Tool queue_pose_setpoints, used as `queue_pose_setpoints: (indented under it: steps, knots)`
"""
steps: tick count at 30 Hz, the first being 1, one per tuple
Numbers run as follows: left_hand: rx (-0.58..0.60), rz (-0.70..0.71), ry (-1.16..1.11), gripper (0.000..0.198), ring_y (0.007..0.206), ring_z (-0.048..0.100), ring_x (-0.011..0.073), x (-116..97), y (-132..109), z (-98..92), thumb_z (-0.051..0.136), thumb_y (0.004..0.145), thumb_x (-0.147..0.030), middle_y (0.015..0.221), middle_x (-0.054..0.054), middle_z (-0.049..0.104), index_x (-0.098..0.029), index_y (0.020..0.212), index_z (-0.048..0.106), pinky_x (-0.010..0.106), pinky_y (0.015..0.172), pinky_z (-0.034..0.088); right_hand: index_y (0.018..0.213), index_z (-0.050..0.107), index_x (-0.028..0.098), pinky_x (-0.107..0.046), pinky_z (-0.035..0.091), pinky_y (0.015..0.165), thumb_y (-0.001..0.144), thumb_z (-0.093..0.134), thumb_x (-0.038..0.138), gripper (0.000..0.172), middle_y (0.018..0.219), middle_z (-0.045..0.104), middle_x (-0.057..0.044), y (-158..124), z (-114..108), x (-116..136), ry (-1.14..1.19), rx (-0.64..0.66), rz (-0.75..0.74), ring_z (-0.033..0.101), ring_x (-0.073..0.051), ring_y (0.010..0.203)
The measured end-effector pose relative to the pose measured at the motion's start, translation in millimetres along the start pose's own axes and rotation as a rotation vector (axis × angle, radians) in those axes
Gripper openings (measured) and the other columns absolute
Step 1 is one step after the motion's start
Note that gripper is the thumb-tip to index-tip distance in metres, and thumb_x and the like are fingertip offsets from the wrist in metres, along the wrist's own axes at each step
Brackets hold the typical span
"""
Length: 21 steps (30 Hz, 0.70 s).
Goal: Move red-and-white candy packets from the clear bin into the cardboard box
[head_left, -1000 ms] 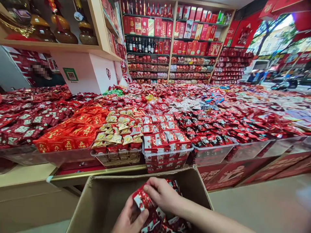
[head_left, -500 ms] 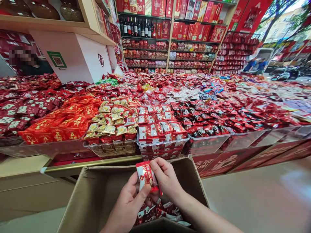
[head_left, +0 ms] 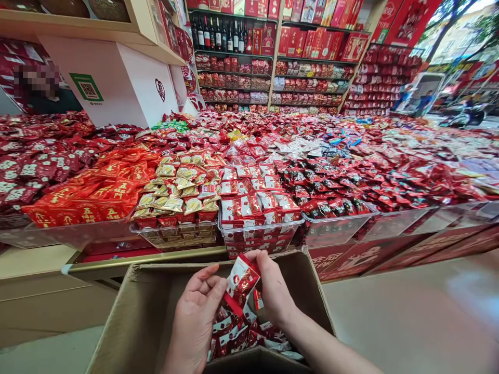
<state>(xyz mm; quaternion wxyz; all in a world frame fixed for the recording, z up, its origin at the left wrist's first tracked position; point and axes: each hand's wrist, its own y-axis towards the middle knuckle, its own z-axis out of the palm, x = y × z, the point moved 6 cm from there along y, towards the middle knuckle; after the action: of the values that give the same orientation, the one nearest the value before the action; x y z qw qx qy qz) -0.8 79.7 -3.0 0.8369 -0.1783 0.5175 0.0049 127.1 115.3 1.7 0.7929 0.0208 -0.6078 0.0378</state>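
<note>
Over the open cardboard box, a small red-and-white candy packet is held up at a tilt between my two hands. My right hand grips its upper right corner, thumb in front and fingers behind. At the packet's lower left edge, the thumb and fingers of my left hand pinch it. Loose candy packets of similar colours lie in the bottom of the box below. The packet hides part of my right fingers.
Beyond the box stands a clear bin stacked with red-and-white packets. Gold packets and orange-red packets fill bins to its left, black-and-red packets to its right. Wine bottles line a back shelf. A person sits or stands far left.
The packet has turned and tilted, its top leaning right. My left hand has shifted left to its edge, and more packets in the box show beneath. The view has shifted slightly.
</note>
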Motion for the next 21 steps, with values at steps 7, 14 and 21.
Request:
queue_pose_setpoints:
  steps: [7, 14, 21]
  knots:
    - [-0.126, 0.164, 0.083, 0.032, 0.062, 0.057, 0.0054, 0, -1, -11.6, 0.074, 0.057, -0.030, 0.067, -0.005, 0.063, -0.017, 0.082, 0.056, 0.010, 0.058, 0.046, 0.070, 0.047, 0.018, -0.021, 0.034, 0.046, 0.078, 0.047, 0.049, 0.032, 0.054, 0.041, 0.005, -3, 0, -3, -0.061, 0.016, -0.048, 0.038, -0.009, 0.048]
    - [0.226, 0.028, 0.270, 0.037, 0.087, 0.062, 0.0163, 6, -7, 6.5, 0.070, 0.063, -0.027, 0.092, 0.002, 0.070, -0.019, 0.098, 0.063, 0.020, 0.076, 0.050, 0.060, 0.042, 0.017, -0.022, 0.029, 0.049, 0.084, 0.039, 0.042, 0.035, 0.056, 0.038, 0.004, -6, 6, 2, -0.357, 0.049, -0.179, 0.032, -0.009, 0.053]
    - [0.105, -0.006, 0.211, 0.041, 0.075, 0.066, 0.0175, 5, -6, -3.4, 0.076, 0.054, -0.028, 0.081, 0.002, 0.073, -0.017, 0.092, 0.064, 0.020, 0.066, 0.054, 0.067, 0.046, 0.017, -0.021, 0.029, 0.046, 0.079, 0.049, 0.044, 0.030, 0.055, 0.040, 0.005, -2, 9, -5, -0.101, 0.119, -0.012, 0.034, -0.007, 0.049]
